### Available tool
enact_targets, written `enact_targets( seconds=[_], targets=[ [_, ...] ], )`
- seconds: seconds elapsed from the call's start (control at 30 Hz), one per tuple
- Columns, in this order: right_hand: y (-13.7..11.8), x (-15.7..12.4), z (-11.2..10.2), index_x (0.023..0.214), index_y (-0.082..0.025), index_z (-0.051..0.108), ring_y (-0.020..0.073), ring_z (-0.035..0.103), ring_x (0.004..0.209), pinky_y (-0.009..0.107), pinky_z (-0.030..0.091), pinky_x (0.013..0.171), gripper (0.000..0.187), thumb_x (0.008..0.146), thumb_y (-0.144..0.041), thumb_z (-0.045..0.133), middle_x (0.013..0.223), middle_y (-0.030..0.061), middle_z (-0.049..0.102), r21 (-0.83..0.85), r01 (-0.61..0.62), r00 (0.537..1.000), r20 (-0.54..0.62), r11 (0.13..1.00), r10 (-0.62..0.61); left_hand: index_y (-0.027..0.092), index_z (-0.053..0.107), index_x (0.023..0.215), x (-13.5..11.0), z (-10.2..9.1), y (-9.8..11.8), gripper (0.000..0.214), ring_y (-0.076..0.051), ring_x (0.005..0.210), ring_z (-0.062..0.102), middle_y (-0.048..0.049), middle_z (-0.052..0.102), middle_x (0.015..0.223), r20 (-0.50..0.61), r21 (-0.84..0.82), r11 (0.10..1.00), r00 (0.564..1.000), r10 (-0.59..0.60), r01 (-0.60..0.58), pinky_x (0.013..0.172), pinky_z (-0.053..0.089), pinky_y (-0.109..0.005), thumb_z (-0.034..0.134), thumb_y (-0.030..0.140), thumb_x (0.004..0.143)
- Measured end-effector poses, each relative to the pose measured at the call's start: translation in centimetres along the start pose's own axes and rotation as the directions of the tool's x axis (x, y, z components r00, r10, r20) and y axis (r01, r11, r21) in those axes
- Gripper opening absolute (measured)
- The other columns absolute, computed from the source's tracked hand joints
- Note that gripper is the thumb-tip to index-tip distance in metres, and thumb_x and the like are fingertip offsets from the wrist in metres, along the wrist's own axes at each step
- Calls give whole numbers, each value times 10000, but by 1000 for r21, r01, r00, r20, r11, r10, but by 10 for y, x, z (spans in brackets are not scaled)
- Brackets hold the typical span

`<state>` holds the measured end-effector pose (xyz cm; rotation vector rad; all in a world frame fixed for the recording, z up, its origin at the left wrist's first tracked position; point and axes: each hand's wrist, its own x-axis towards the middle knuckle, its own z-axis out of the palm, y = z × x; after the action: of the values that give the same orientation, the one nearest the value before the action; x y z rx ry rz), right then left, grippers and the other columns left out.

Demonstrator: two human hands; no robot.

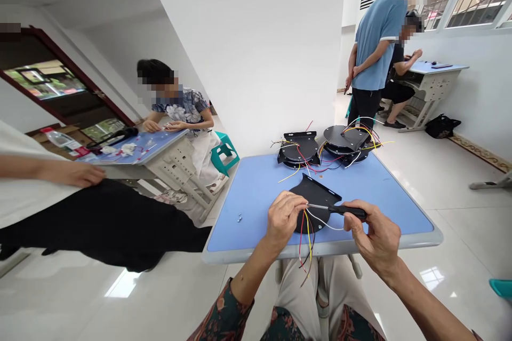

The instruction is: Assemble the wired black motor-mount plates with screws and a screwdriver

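My right hand grips a screwdriver with a black handle, its metal shaft pointing left. At its tip, the closed fingers of my left hand pinch something too small to make out. Just below both hands lies a black metal plate with a rounded near end and a slotted, bent-up far edge. Red, yellow, black and white wires come from it; several hang over the table's front edge, while the white one curves right.
Similar black plate assemblies with loose wires stand at the back of the blue table; a stack is on the right. Small screws lie at left. A person in black trousers is close on my left. Others sit or stand farther off.
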<state>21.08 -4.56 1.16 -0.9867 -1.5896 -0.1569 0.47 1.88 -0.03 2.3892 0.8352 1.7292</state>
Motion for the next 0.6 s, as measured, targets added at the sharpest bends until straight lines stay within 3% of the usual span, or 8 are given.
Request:
enact_targets(
  seconds=[0.13, 0.3, 0.47, 0.6],
  targets=[
    [2, -2, 0, 1129, -219, 636, 87, 613, 464, 198, 468, 459, 155, 990, -173, 586, 629, -50, 666, 138, -74, 997, 21, 988, 72, 189, 700, 927, 3, 2, 0, 112, -149, 765, 663, -31, 761, 809, 9, 13, 998, 998, 60, -60, 719, 548, -287, 624, 115, 962],
    [9, 13, -5, 1096, -227, 657, 82, 611, 455, 213, 505, 469, 178, 994, -138, 541, 763, -8, 738, 208, -12, 1000, 29, 978, 6, 194, 712, 885, 18, 4, -1, 118, -146, 740, 669, -22, 758, 793, 71, -28, 999, 997, 26, -24, 714, 541, -286, 636, 143, 959],
    [14, 36, -14, 1041, -218, 679, 85, 588, 438, 210, 496, 487, 174, 1012, -181, 511, 623, -37, 681, 91, 44, 997, 54, 995, -49, 198, 726, 814, 36, 19, -2, 140, -133, 667, 643, 7, 710, 712, 134, -109, 974, 974, -182, 197, 687, 520, -267, 657, 168, 932],
    [22, 41, -18, 1020, -213, 671, 83, 595, 454, 199, 479, 517, 154, 1021, -206, 517, 584, -52, 662, -18, 58, 996, 65, 998, -56, 189, 746, 823, 38, 36, -7, 124, -105, 572, 603, 10, 699, 735, 264, -139, 906, 897, -355, 399, 622, 510, -240, 654, 165, 903]
  ],
)
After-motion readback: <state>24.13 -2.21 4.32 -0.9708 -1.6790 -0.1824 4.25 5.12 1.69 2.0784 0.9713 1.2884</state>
